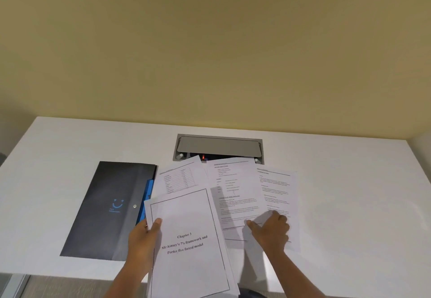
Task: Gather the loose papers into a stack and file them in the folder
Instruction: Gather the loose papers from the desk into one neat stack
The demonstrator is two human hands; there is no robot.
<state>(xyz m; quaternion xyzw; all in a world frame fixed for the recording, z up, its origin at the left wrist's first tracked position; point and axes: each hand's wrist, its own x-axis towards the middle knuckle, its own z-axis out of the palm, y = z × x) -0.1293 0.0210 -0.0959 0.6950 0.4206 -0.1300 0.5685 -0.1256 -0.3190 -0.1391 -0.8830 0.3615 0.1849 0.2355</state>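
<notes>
The left hand pinches a Chapter 3 title page, lifted right of the dark folder. The right hand, fingers partly curled, presses loose papers on the white surface farther right.

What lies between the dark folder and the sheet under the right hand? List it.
In the head view, between the folder and that sheet: the Chapter 3 page in the left hand, a table sheet, a text sheet.

We count at least five loose papers fanned near the desk middle toward its front edge, one dark folder toward the left edge, one cable hatch at the back edge, and two hands.
</notes>
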